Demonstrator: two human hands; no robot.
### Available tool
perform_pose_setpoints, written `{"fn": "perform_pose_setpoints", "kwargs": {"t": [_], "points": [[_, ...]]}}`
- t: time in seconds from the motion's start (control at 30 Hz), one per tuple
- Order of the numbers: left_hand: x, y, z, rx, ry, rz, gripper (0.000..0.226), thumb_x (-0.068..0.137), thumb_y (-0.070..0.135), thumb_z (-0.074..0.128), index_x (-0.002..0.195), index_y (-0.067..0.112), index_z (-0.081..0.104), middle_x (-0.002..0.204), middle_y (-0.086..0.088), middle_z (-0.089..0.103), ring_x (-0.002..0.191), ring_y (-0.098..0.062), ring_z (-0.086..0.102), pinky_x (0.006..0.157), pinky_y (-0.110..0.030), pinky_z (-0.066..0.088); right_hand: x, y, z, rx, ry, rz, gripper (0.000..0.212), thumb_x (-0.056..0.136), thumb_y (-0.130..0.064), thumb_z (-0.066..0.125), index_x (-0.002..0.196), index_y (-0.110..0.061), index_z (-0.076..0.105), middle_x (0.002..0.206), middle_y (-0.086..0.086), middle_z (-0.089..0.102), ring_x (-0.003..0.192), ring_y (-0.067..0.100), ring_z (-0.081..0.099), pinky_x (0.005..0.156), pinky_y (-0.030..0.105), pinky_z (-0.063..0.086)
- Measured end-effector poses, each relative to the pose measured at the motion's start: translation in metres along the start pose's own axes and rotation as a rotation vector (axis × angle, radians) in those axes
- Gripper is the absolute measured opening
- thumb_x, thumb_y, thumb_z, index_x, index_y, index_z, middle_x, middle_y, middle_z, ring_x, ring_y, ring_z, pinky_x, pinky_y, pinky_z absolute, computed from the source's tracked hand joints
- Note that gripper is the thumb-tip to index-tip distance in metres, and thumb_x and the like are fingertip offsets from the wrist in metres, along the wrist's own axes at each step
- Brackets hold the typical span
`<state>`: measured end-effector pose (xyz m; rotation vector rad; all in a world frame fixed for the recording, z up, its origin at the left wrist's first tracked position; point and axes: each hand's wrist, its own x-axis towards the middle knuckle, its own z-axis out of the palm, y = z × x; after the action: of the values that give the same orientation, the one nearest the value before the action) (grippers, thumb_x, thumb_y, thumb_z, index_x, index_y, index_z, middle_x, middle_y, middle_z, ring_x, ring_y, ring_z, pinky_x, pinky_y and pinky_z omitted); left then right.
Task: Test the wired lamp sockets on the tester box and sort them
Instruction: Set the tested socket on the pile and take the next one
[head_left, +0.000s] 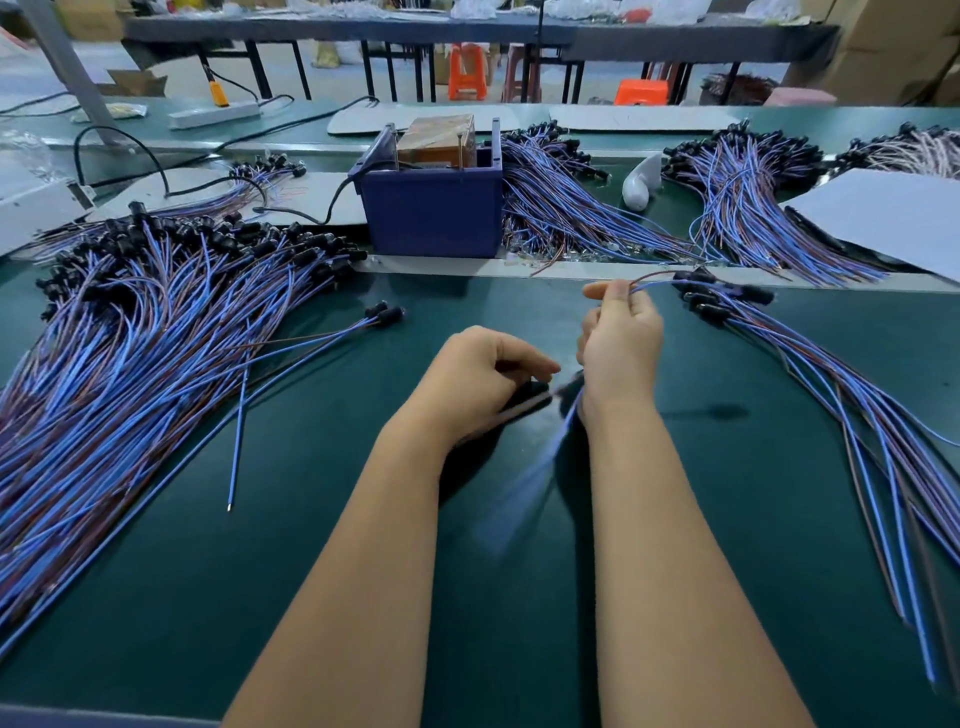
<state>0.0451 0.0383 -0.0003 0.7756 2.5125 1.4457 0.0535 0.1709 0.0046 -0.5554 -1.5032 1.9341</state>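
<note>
Pinching blue and brown wires (657, 278), the right hand (621, 345) is raised over the green surface (291, 519), its fingers curled on them beside the right-hand socket bundle (727, 301). Left hand (483, 376) has fingers curled on blurred wire ends (524, 408). Tester box (434, 200) stands behind, well apart. Large pile (156, 291) lies left.

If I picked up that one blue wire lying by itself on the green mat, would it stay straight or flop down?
The single blue wire would probably droop: the wires pinched by the right hand bend in a soft arc. It looks thin, so likely very light. It may spring back a little, since it lies nearly straight on the green mat.
</note>
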Motion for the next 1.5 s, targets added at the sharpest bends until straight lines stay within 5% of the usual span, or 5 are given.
{"fn": "perform_pose_setpoints", "kwargs": {"t": [0.53,0.83,1.03,1.17,1.5], "points": [[0.003,-0.002,0.005,-0.013,0.08,-0.023,0.05,0.081,-0.006,0.048,0.079,0.039,0.071,0.08,0.016,0.072,0.087,-0.006,0.068,0.09,-0.03,0.054,0.032,-0.038,-0.068,-1.342,-0.368,-0.117,0.03,0.097,-0.028,0.047,0.084,-0.006,0.063,0.09,0.016,0.063,0.088,0.033,0.058,0.071,0.034,0.042],[0.003,-0.002,0.01,0.02,0.087,-0.054,0.045,0.081,0.0,0.046,0.081,0.037,0.071,0.081,0.022,0.07,0.084,-0.002,0.065,0.08,-0.024,0.05,0.039,-0.048,-0.11,-1.644,0.129,-0.04,0.032,0.093,-0.025,0.047,0.12,-0.009,0.053,0.13,0.021,0.052,0.121,0.037,0.043,0.098,0.042,0.032],[0.002,-0.002,0.01,0.021,0.189,-0.062,0.043,0.078,0.001,0.044,0.075,0.036,0.068,0.079,0.016,0.069,0.081,-0.002,0.063,0.075,-0.022,0.049,-0.002,-0.02,-0.031,-1.479,-0.088,-0.363,0.041,0.09,-0.028,0.053,0.129,-0.018,0.052,0.131,0.013,0.049,0.122,0.033,0.038,0.098,0.039,0.03],[0.004,0.001,0.008,0.051,0.426,-0.158,0.022,0.081,0.007,0.049,0.072,0.025,0.06,0.07,0.01,0.062,0.066,-0.004,0.053,0.054,-0.019,0.036,-0.032,-0.004,0.019,-0.761,-0.438,-0.159,0.029,0.086,-0.005,0.047,0.101,-0.016,0.069,0.094,0.002,0.067,0.093,0.021,0.058,0.072,0.018,0.043],[0.003,0.005,0.008,0.308,0.527,-0.168,0.027,0.091,0.013,0.046,0.112,0.018,0.061,0.116,-0.005,0.057,0.104,-0.027,0.053,0.074,-0.034,0.04,-0.027,0.008,0.03,-0.747,-0.386,-0.15,0.025,0.088,-0.012,0.048,0.092,-0.016,0.072,0.096,0.001,0.071,0.092,0.02,0.06,0.076,0.031,0.047]]}}
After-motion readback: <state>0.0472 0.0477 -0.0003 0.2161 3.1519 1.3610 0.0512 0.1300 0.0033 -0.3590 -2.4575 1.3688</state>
